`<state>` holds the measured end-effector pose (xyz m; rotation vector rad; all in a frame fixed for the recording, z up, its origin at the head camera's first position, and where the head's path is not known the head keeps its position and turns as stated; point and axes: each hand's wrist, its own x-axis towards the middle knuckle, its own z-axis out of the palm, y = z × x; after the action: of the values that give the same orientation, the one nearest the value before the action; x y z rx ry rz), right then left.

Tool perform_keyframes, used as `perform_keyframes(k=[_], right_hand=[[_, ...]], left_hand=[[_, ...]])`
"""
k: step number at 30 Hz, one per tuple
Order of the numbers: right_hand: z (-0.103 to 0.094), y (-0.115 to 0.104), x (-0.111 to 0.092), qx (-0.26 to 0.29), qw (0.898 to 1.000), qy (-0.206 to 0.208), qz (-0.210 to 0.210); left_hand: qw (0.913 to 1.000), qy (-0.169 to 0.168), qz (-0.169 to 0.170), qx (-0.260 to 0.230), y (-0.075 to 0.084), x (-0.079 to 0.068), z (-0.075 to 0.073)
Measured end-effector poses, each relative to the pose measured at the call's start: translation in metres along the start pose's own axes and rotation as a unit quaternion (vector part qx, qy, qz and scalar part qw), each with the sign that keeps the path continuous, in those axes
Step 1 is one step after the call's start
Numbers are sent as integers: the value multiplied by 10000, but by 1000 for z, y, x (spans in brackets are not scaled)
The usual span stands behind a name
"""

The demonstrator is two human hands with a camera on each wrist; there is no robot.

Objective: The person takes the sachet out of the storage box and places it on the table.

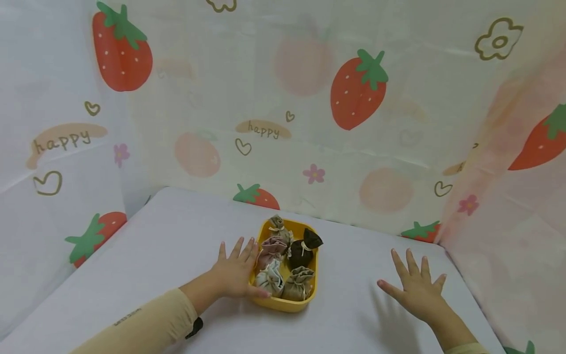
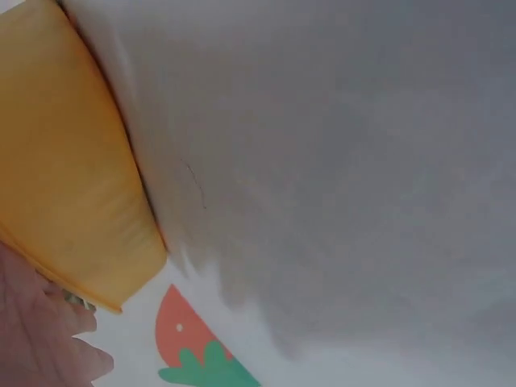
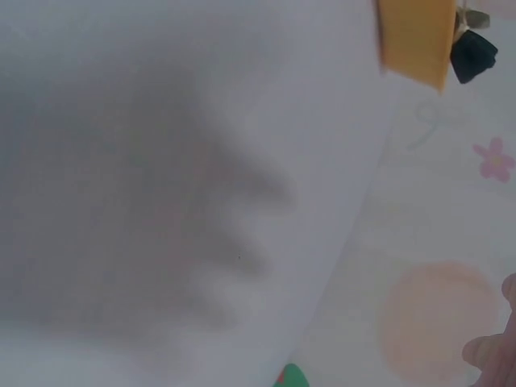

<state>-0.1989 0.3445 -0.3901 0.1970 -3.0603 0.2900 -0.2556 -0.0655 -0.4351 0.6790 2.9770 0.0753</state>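
A yellow tray-like box (image 1: 289, 306) stands on the white table and holds several small tied cloth pouches: a dark brown pouch (image 1: 301, 253), a pinkish pouch (image 1: 270, 250), a pale striped pouch (image 1: 269, 279), a tan pouch (image 1: 298, 284) and a brownish pouch (image 1: 279, 227) at the back. My left hand (image 1: 234, 270) has its fingers spread at the box's left rim, thumb over the front left corner. In the left wrist view the yellow box wall (image 2: 76, 161) is beside that hand. Off to the right, my right hand (image 1: 420, 294) is over the table with fingers spread, holding nothing.
White table surface (image 1: 353, 280) extends around the box. Behind and on both sides hang pale curtains (image 1: 265, 162) printed with strawberries, hearts and flowers. A small black object (image 1: 194, 328) shows under the left forearm.
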Motion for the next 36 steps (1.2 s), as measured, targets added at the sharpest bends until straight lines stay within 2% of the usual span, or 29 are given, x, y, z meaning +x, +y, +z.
perform_keyframes(k=[14,26,36], right_hand=[[0,-5,7,73,9996,51,-257],[-3,-6,16,344,9981,123,-486],[-5,-10,24,404,9965,196,-701]], left_hand=[[9992,-288,-131,-261,4,2,-1],[9995,-142,167,-229,0,0,-2],[9993,-195,182,-244,1,-1,-7]])
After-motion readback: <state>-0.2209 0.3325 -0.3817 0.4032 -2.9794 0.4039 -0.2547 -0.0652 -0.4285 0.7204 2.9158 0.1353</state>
